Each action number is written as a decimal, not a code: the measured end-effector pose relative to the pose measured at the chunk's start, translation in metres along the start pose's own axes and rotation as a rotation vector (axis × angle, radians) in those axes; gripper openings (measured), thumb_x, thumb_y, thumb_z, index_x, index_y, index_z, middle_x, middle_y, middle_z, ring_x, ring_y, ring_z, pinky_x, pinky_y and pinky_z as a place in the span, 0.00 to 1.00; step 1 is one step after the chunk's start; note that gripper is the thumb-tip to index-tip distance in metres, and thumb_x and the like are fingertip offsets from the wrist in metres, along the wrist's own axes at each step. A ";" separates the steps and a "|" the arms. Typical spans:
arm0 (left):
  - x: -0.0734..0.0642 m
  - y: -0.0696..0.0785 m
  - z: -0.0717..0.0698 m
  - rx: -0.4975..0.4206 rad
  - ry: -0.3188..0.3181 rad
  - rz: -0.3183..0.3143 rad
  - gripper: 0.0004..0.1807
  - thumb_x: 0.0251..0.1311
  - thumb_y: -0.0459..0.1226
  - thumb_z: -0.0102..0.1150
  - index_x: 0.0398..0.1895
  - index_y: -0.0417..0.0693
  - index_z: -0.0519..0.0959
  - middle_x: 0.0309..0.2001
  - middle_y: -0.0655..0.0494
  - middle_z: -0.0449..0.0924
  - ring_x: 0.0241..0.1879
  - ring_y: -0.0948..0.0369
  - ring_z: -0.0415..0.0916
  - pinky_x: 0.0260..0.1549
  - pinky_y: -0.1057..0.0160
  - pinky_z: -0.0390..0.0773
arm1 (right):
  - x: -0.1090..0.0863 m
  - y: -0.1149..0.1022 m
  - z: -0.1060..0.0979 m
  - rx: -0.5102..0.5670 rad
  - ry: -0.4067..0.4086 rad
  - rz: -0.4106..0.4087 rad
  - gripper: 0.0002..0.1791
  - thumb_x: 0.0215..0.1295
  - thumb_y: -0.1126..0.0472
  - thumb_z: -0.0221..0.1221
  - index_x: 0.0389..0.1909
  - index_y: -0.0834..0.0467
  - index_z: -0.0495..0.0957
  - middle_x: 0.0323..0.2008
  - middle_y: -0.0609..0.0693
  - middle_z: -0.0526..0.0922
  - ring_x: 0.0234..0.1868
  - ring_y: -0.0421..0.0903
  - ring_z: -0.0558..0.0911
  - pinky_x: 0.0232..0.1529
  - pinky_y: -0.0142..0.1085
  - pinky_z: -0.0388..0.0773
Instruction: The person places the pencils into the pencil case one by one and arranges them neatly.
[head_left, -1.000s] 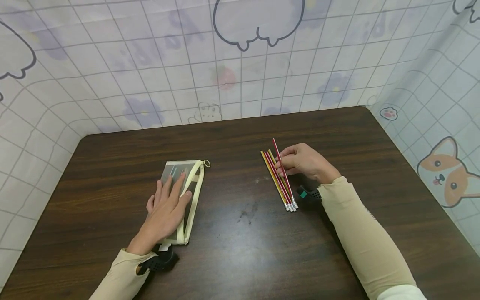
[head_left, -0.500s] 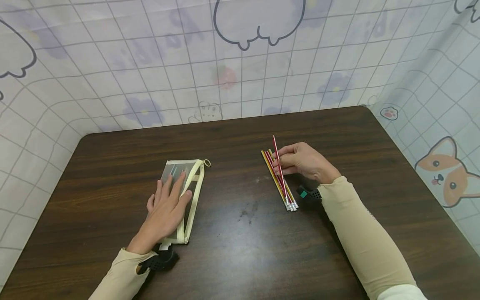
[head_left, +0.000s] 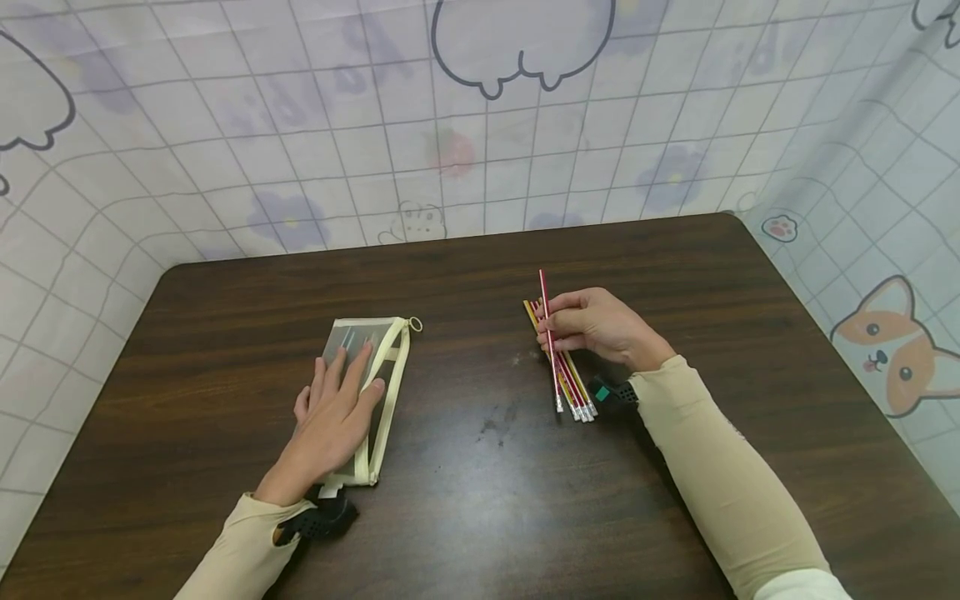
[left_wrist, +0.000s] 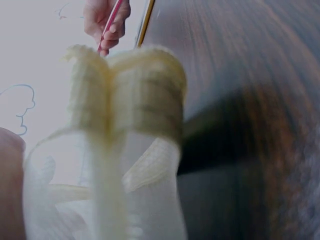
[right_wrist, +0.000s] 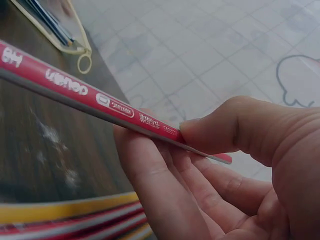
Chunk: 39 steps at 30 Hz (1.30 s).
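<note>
One red pencil (head_left: 552,358) sat pinched in the right hand (head_left: 596,325), just right of the middle of the frame. The thumb pressed on one side and the fingers on the other, with no gap left between skin and wood. The hold was nearer the top end, and the silver end pointed down the frame. It crossed above the pile of red and yellow pencils (head_left: 576,385); whether its low end touched the table (head_left: 465,467) was hard to tell.

At the left of the frame, the left hand (head_left: 330,425) lay on the see-through zip pouch (head_left: 387,418), fingers out straight and gripping nothing. The pouch's two yellow strips stood apart, and some bluish sticks (right_wrist: 47,20) lay inside.

A good way, it seemed, was to keep the pinch firm but soft, since a thin pencil could tip or spin. It looked best to lift it clear so the pile would not roll, and to press the pouch gently so it would not slide.
</note>
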<state>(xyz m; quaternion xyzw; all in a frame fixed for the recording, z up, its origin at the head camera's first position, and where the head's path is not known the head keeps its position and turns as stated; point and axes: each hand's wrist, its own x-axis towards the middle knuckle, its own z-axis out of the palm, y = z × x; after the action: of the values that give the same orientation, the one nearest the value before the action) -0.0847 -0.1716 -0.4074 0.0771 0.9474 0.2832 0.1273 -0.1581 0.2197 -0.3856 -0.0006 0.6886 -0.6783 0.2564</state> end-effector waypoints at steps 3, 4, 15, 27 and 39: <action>0.000 0.000 0.000 -0.002 0.003 0.006 0.37 0.80 0.61 0.28 0.86 0.64 0.40 0.85 0.38 0.30 0.82 0.33 0.19 0.70 0.24 0.30 | 0.002 0.002 0.004 0.022 -0.004 0.002 0.21 0.73 0.70 0.56 0.63 0.76 0.70 0.46 0.60 0.89 0.43 0.47 0.91 0.48 0.38 0.88; 0.000 0.000 0.000 -0.001 0.004 0.008 0.37 0.80 0.61 0.28 0.86 0.63 0.40 0.85 0.38 0.30 0.82 0.33 0.19 0.70 0.24 0.30 | 0.002 0.002 0.006 0.033 -0.006 0.001 0.22 0.73 0.70 0.57 0.64 0.76 0.70 0.47 0.60 0.88 0.43 0.47 0.91 0.48 0.38 0.88; -0.001 -0.003 0.000 -0.007 0.000 0.006 0.38 0.80 0.63 0.27 0.86 0.64 0.39 0.85 0.38 0.30 0.82 0.33 0.18 0.70 0.24 0.30 | 0.006 0.003 0.026 0.124 -0.024 -0.008 0.25 0.72 0.72 0.58 0.66 0.78 0.69 0.51 0.63 0.84 0.43 0.45 0.90 0.50 0.41 0.88; -0.001 -0.004 0.000 -0.009 0.004 0.009 0.37 0.80 0.62 0.28 0.86 0.65 0.40 0.85 0.38 0.30 0.82 0.33 0.18 0.70 0.24 0.30 | 0.010 0.006 0.045 0.137 -0.031 -0.018 0.24 0.71 0.72 0.59 0.65 0.77 0.70 0.53 0.68 0.82 0.44 0.47 0.90 0.51 0.41 0.87; -0.001 -0.003 -0.001 -0.018 0.001 0.010 0.37 0.80 0.63 0.28 0.86 0.66 0.39 0.85 0.38 0.30 0.83 0.33 0.19 0.71 0.24 0.30 | 0.013 0.008 0.068 0.186 -0.032 -0.016 0.24 0.70 0.73 0.59 0.65 0.78 0.69 0.42 0.57 0.87 0.42 0.47 0.90 0.48 0.39 0.88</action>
<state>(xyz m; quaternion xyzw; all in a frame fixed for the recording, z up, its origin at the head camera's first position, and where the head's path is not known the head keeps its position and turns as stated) -0.0845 -0.1751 -0.4078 0.0807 0.9446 0.2922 0.1260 -0.1427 0.1528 -0.3943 0.0067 0.6183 -0.7413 0.2609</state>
